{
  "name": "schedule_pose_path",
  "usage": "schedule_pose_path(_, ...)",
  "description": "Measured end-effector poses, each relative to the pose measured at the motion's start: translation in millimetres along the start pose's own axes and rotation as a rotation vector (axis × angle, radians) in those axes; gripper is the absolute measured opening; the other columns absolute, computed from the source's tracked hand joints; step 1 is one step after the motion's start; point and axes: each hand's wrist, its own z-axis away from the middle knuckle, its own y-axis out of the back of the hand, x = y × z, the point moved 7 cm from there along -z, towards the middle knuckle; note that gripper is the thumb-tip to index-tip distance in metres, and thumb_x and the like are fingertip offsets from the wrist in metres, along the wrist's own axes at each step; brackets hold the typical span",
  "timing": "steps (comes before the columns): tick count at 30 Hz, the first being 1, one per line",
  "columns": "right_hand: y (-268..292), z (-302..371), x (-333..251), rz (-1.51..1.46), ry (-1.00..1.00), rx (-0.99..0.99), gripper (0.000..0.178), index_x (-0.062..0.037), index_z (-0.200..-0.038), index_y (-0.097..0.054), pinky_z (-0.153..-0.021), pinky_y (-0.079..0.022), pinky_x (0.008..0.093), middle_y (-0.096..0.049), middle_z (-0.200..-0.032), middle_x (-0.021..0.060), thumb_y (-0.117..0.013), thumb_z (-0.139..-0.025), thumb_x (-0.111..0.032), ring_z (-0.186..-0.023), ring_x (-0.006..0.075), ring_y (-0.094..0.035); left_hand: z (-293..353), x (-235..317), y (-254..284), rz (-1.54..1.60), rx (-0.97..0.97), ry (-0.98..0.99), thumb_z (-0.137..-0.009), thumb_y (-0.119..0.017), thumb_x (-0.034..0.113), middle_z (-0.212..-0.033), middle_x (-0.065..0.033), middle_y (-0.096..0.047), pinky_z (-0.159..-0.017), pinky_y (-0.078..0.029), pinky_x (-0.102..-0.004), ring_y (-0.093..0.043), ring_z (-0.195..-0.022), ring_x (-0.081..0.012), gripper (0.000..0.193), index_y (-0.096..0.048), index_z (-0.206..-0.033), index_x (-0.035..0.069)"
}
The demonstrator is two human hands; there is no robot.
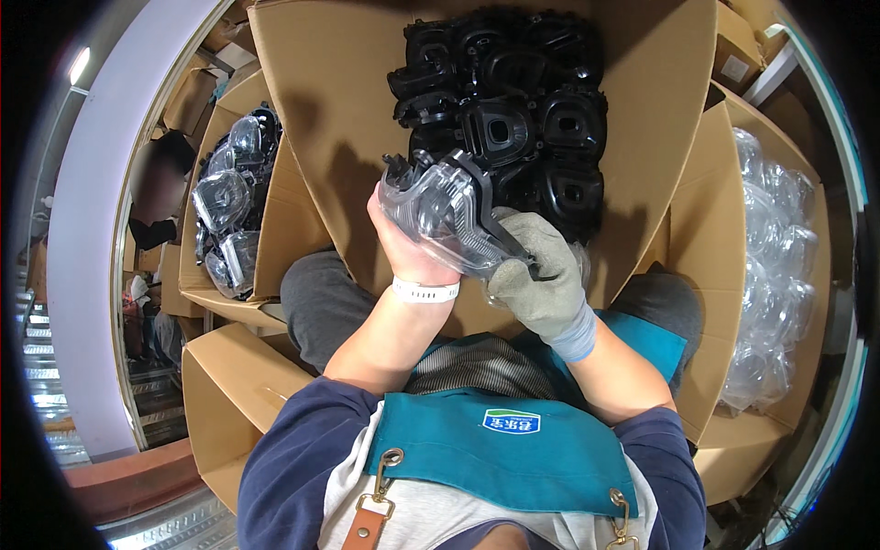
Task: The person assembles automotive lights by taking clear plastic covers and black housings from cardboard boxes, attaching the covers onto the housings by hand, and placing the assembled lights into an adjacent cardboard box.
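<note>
A headlight (447, 213) with a clear cover and a black back is held up in front of me between both hands. My bare left hand (403, 246), with a white band at the wrist, is closed around its left side; most of its fingers are hidden behind the clear cover. On the other side, my right hand (543, 275) wears a grey work glove and grips the lower right edge. Just beyond, black headlight housings (500, 133) are stacked in rows inside a large cardboard box (335, 101).
To my left, a carton (295, 206) holds headlights with clear covers (223, 200). Clear plastic covers (765, 266) fill another carton (706, 302) on my right. An open box (225, 385) stands low at the left. A person (163, 179) is beyond the left frame.
</note>
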Motion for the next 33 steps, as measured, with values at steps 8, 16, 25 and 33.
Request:
schedule_pose_path(8,11.7,-11.7,5.5,-0.105,-0.258,-0.054,0.028,0.0032,-0.108,-0.057,-0.082,-0.047,0.0313,-0.059,-0.101,0.0103,-0.065,-0.084,-0.009,-0.089,0.0172,-0.057,0.7,18.6,4.1,-0.098,0.244,-0.182,-0.089,-0.043,0.048,-0.084,-0.0058,-0.065,-0.073,-0.051,-0.0368,-0.062,-0.081,-0.0235,0.041,-0.062,-0.091,0.012)
schedule_pose_path(16,13.3,-8.0,-4.5,-0.295,-0.362,0.032,0.013,-0.0014,-0.091,-0.058,-0.061,-0.042,0.0227,-0.052,-0.078,-0.0005,-0.054,-0.095,-0.014,-0.071,0.0053,-0.049,12.9,15.3,8.4,-0.520,-0.074,-0.299,-0.087,-0.040,0.052,-0.068,-0.0055,-0.046,-0.058,-0.039,-0.0321,-0.045,-0.064,-0.0193,0.045,-0.048,-0.078,0.008)
schedule_pose_path(25,10.5,-5.7,10.2,-0.556,-0.612,-0.095,0.021,-0.0068,-0.089,-0.062,-0.048,-0.031,0.0169,-0.052,-0.064,-0.0049,-0.053,-0.097,-0.025,-0.053,0.0019,-0.043,13.2,24.4,-4.8,-0.654,-0.234,-0.367,-0.089,-0.040,0.052,-0.071,-0.0043,-0.046,-0.060,-0.040,-0.0313,-0.045,-0.066,-0.0180,0.045,-0.047,-0.079,0.008)
schedule_pose_path(33,7.4,6.0,21.3,-0.598,-0.630,0.171,0.018,-0.0049,-0.090,-0.062,-0.052,-0.036,0.0200,-0.056,-0.074,-0.0053,-0.055,-0.096,-0.020,-0.063,0.0016,-0.047,17.6,19.9,15.6,-0.666,-0.028,-0.367,-0.089,-0.038,0.052,-0.073,-0.0062,-0.048,-0.060,-0.041,-0.0314,-0.047,-0.068,-0.0187,0.047,-0.047,-0.080,0.007)
